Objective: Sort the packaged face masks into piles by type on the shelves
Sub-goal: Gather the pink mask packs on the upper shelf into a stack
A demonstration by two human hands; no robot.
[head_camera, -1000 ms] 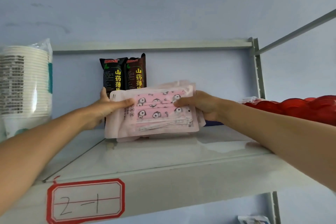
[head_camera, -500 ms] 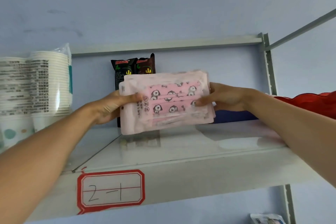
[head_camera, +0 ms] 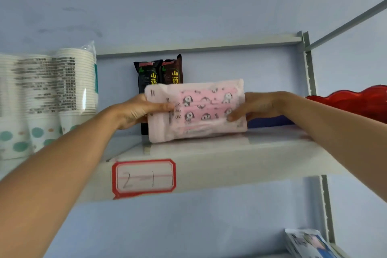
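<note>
Head view: both hands hold a stack of pink packaged face masks [head_camera: 195,111] on edge over the white shelf [head_camera: 230,153] labelled "2-1" [head_camera: 144,177]. Left hand [head_camera: 134,111] grips the stack's left end, thumb across the front face, fingers hidden behind. Right hand [head_camera: 255,107] grips the right end the same way, thumb tip pressed on the lower front. Lower edge of the stack looks to touch the shelf or hang just above it; cannot tell which. Two dark snack packets [head_camera: 160,73] stand upright just behind; sleeved paper cups [head_camera: 52,100] sit to the left, a red tray [head_camera: 351,107] to the right.

Judgement: step is squaring the packets into one even pile. Tap the bottom edge flat, keep both ends pinched evenly so slippery wrappers do not fan out, then lay it down clear of the snack packets.
</note>
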